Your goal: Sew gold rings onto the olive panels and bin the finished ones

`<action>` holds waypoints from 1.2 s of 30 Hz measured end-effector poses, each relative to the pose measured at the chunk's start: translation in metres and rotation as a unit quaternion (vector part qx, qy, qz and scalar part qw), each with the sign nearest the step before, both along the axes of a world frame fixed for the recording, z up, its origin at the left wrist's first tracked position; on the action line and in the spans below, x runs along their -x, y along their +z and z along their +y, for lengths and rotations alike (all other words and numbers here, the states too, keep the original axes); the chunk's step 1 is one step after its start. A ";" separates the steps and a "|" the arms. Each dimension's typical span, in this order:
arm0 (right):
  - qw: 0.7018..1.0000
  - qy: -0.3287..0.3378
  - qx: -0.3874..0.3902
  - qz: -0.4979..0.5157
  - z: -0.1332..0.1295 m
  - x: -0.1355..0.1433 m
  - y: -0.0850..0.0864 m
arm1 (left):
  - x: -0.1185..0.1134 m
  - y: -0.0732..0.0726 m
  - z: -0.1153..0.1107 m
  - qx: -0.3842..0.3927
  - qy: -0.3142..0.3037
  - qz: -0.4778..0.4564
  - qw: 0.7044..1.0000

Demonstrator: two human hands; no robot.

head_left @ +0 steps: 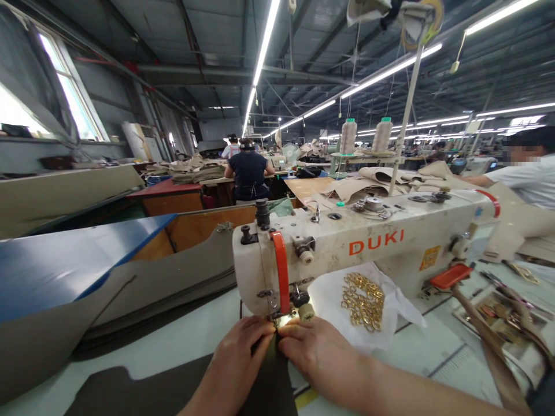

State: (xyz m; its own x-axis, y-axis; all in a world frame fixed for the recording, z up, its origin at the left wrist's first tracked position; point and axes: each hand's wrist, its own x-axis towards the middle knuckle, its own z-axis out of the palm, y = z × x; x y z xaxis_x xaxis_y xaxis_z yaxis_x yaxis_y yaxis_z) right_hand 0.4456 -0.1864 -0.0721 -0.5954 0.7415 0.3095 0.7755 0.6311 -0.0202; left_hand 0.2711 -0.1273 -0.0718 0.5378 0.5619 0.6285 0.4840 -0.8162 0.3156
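A white sewing machine (pixel 329 254) marked DUKI stands in front of me, its lit needle area between my fingertips. My left hand (pixel 240 355) is closed just left of the presser foot, pinching the edge of a dark grey-brown fabric panel (pixel 173 384). Close on the right side of the needle, my right hand (pixel 314 349) has its fingers pressed together on the same fabric. The panel spreads from the needle toward me and to the left. My fingertips partly hide the stitching spot. Gold metal rings (pixel 364 303) lie on a white plastic bag (pixel 399 315) behind my right hand.
A stack of large grey panels (pixel 182 283) lies at left beside a blue-topped surface (pixel 87 248). At right are a tray (pixel 468 315) of small parts and a brown strap (pixel 489 346). Thread cones (pixel 348 137) stand behind the machine. Co-workers (pixel 248 173) sit farther off.
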 end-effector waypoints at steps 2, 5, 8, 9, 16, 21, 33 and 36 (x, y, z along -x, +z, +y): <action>1.000 -0.002 -0.001 -0.006 0.000 0.001 0.000 | 0.000 -0.001 0.001 -0.005 0.002 0.003 1.000; 1.000 -0.005 -0.007 -0.005 0.000 0.002 0.000 | 0.001 -0.001 0.001 0.002 0.004 0.010 1.000; 1.000 -0.008 -0.011 0.001 0.000 0.002 -0.001 | 0.001 -0.001 -0.001 0.010 0.006 0.017 1.000; 1.000 -0.009 -0.013 0.005 -0.001 0.002 -0.001 | 0.001 -0.001 -0.001 0.010 0.008 0.019 1.000; 0.998 0.005 -0.024 0.051 -0.006 -0.002 -0.002 | 0.002 0.000 -0.005 -0.022 -0.003 0.046 0.999; 0.997 0.055 -0.029 0.050 -0.012 -0.002 0.000 | 0.010 -0.006 -0.008 -0.061 -0.001 0.085 0.995; 0.996 0.083 -0.027 0.035 -0.010 -0.002 -0.002 | 0.021 -0.020 -0.006 -0.109 -0.009 0.155 0.982; 0.996 0.081 -0.026 0.029 -0.008 -0.003 -0.003 | 0.021 -0.017 -0.007 -0.106 -0.005 0.163 0.981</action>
State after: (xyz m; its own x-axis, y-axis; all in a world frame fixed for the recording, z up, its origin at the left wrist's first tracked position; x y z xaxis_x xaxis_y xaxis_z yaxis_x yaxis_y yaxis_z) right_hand 0.4487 -0.1948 -0.0750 -0.6855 0.6202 0.3814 0.6625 0.7486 -0.0263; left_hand 0.2498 -0.1343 -0.0890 0.7341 0.4314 0.5244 0.5233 -0.8515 -0.0321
